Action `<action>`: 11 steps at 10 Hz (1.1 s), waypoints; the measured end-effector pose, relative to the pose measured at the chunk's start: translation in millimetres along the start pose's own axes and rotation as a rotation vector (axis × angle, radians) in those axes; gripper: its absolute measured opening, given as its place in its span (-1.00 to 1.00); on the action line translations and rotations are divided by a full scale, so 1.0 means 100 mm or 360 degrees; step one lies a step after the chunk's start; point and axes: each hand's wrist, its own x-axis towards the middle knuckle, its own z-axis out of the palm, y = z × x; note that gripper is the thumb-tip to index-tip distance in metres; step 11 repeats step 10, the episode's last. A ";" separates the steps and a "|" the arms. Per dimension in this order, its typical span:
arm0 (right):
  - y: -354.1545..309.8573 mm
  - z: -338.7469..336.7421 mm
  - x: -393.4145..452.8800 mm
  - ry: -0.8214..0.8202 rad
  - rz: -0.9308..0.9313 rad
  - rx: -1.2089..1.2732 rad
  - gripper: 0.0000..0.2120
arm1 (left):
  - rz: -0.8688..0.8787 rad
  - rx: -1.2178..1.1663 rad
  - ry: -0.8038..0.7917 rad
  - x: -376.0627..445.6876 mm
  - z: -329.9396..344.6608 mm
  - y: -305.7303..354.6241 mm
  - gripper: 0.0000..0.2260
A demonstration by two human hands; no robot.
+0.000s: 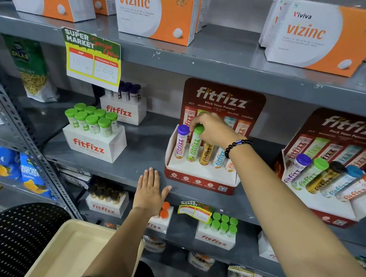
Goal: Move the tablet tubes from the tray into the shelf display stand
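Right-hand grip pinches the green-capped tablet tube by its cap, apparently seating it in the fitfizz display stand near the shelf's front edge, while the left hand, flat and open, braces there.

Right hand grips green-capped tube in display stand.

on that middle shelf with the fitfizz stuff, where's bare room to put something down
Bare shelf lies between the green-capped tube box and the display stand where the right hand works; the left hand rests at its front edge. Rightward it is crowded: the second stand follows closely.
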 end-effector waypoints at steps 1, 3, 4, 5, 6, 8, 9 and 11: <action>0.01 0.08 0.00 -0.0058 -0.0024 -0.0035 -0.63 | 0.0002 -0.0006 -0.0004 0.02 0.02 -0.01 -0.35; 0.09 0.18 0.03 -0.0021 -0.0031 -0.0041 -0.55 | 0.0001 -0.0012 -0.0002 0.02 0.02 -0.01 -0.33; 0.11 0.18 0.02 0.0005 -0.0039 -0.0015 -0.55 | -0.0007 -0.0022 0.0005 0.01 0.01 0.00 -0.28; 0.13 0.19 0.02 -0.0006 -0.0054 0.0003 -0.55 | -0.0024 -0.0001 0.0002 0.01 0.01 0.01 -0.33; 0.16 0.19 0.03 -0.0008 -0.0112 0.0027 -0.55 | -0.0014 0.0004 -0.0006 0.02 0.02 0.01 -0.37; 0.21 0.25 -0.08 0.0100 -0.0149 0.0140 -0.47 | -0.0056 -0.0013 -0.0154 0.06 -0.10 0.04 -0.37; 0.22 0.29 -0.34 0.0322 -0.0169 0.0197 -0.52 | -0.0089 -0.0148 -0.0171 -0.05 -0.18 0.10 -0.38; 0.33 0.39 -0.66 0.0632 -0.0084 -0.0021 -0.63 | -0.0041 -0.0154 0.0002 -0.25 -0.20 0.21 -0.38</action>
